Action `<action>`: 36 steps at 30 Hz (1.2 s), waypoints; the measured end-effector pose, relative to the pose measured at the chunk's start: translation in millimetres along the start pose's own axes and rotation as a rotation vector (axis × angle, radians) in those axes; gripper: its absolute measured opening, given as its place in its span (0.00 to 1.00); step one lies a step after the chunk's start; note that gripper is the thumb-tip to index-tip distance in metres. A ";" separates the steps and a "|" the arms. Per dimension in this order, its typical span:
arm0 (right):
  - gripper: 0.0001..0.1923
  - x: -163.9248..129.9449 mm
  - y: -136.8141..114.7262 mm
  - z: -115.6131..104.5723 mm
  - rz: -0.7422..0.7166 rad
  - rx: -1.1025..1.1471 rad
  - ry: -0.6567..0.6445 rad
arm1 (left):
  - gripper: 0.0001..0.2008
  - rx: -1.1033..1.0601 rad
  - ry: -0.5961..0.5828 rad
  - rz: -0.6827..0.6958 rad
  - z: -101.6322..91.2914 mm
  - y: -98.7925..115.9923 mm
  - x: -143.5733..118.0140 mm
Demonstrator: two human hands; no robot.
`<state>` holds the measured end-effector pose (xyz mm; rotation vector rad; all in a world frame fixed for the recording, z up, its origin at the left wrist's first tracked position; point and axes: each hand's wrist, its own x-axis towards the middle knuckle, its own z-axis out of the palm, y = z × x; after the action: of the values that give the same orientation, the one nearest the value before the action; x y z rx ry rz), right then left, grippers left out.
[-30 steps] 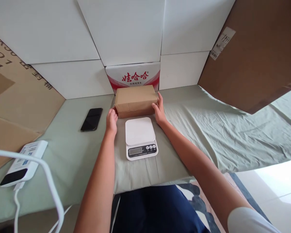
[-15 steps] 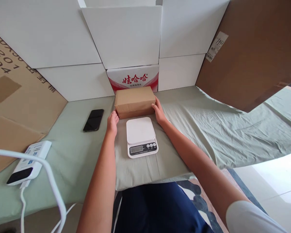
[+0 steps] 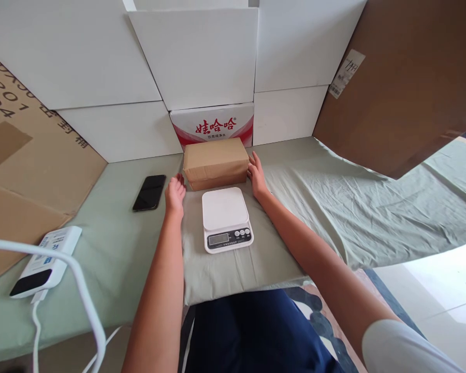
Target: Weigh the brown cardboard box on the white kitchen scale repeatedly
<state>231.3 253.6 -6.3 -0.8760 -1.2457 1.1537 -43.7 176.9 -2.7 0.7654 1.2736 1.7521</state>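
Head view: a brown parcel (image 3: 216,162) lies near the back edge of the worktop (image 3: 112,243), its long axis running left to right, just behind the white scale (image 3: 226,217). The right hand (image 3: 257,175) is flat and open, its fingers touching the parcel's right end. The left hand (image 3: 175,190) is open too, just beside the left end; whether it touches, I cannot tell. Neither hand grips anything. A phone (image 3: 149,192) lies further left.

White panels (image 3: 194,57) wall a green-sheeted table (image 3: 334,207).
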 end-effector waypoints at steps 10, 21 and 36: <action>0.40 3.3 6.3 -1.4 -0.012 -0.038 -0.014 | 0.30 0.075 0.049 0.042 12.6 -6.6 -6.7; 0.35 0.0 -2.1 2.7 -0.037 0.001 -0.027 | 0.28 0.096 0.007 0.059 13.6 -4.4 -8.3; 0.33 1.1 -1.1 2.2 -0.043 0.008 -0.025 | 0.28 0.051 -0.093 0.087 10.7 -13.6 -1.8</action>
<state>229.3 254.2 -4.7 -0.8277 -1.2738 1.1374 -30.3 182.2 -12.4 0.9340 1.2430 1.7368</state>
